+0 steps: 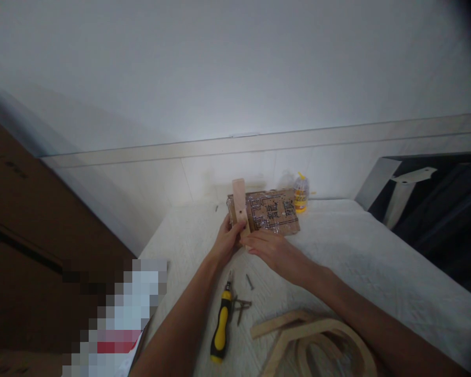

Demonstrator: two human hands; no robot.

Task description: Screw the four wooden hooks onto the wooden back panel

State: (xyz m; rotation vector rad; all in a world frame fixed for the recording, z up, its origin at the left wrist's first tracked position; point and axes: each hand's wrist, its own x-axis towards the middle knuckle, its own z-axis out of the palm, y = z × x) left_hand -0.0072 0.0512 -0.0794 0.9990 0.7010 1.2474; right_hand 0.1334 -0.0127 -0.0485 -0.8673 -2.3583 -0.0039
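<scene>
A pale flat wooden strip [239, 196] with a small dark hole stands in front of a plastic-wrapped cardboard box [278, 212] with dark printed characters. My left hand [225, 241] grips the strip low on its left side, thumb across it. From the right, my right hand [275, 254] has its fingers closed around the strip's lower end. Just below my hands lies a loose screw [250, 281]. A yellow and black screwdriver [221, 327] rests nearer to me, its tip pointing away, beside several brown screws [240, 308].
Curved wooden pieces [337, 330] lie near my right forearm. A small clear bottle with yellow cap and label [300, 195] stands right of the box. The white-covered table [325, 225] meets a pale wall. Large brown cardboard [43, 235] is at left, a dark frame [427, 209] at right.
</scene>
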